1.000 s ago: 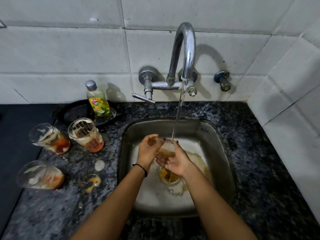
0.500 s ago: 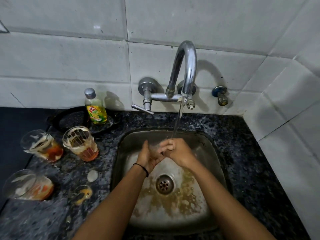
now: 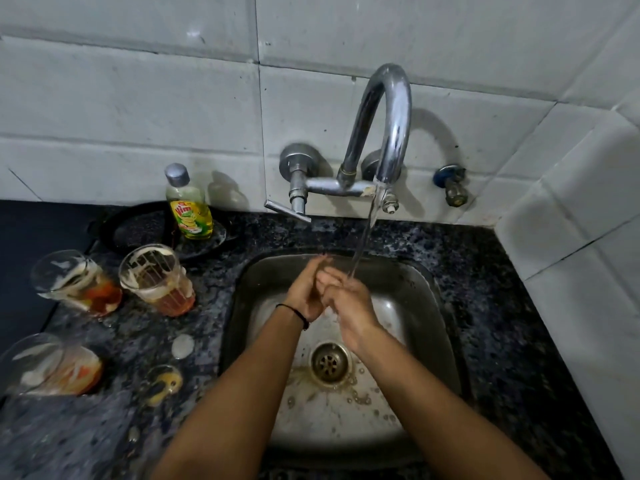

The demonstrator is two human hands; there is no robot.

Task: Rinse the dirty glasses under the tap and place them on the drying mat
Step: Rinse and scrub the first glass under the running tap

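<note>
Glasses point(image 3: 76, 284) not yet rinsed wait on the bench point(image 3: 502, 306) at nine o'clock from the sink point(image 3: 440, 299), within easy reach of the left arm. They are three tumblers streaked with white foam and holding orange dregs. The nearest tumbler point(image 3: 157, 278) stands upright just beside the basin's rim, and a smaller vessel point(image 3: 162, 382) with yellow residue sits at about eight o'clock. At the far left edge lies a dark flat surface point(image 3: 27, 244), probably the drying mat, so a rinsed glass would have to pass over the dirty ones to reach it.

A dish-soap bottle point(image 3: 188, 206) stands on a black plate point(image 3: 138, 230) at ten o'clock, back against the wall tiles and out of the working area.

Over the basin, the left grip point(image 3: 306, 292) and right grip point(image 3: 346, 299) press together at twelve o'clock from the drain point(image 3: 329, 362). They are raised into the stream point(image 3: 363, 244) from the tap point(image 3: 391, 133), and the water lands on the right knuckles. The left fingers point upward and the right fingers curl against them. Blur hides what is between the palms, so I cannot tell whether they enclose a glass or only rub each other. My judgement is that rinsing is under way and none of the visible glasses has reached the mat.
</note>
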